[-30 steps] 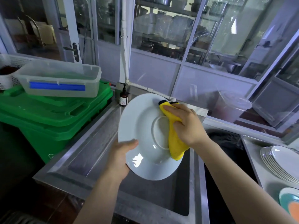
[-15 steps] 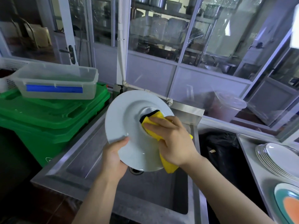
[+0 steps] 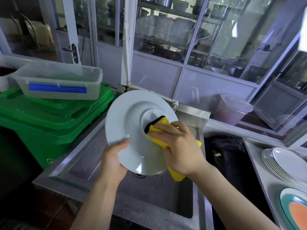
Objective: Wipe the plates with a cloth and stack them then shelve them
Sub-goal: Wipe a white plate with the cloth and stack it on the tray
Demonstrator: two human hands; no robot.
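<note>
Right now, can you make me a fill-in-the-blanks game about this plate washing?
1. The right hand presses a ____ cloth into the white plate.
2. The left hand holds the plate above the metal ____.
3. The clear tub rests on a ____ bin.

Missing words: yellow; sink; green

Premises: dishwashing area of a commercial kitchen.

A deep stainless steel sink [image 3: 149, 196] was set into a steel counter [image 3: 259, 165], on which a stack of white plates [image 3: 282, 165] and a coloured plate [image 3: 297, 211] stood at the right. A large green wheeled bin [image 3: 49, 123] stood left of the sink, carrying a clear plastic storage tub [image 3: 59, 80]. Behind glazed aluminium partitions [image 3: 166, 77], metal shelving [image 3: 174, 12] held large steel pots and plastic containers, in quantities typical of a restaurant or canteen.
</note>
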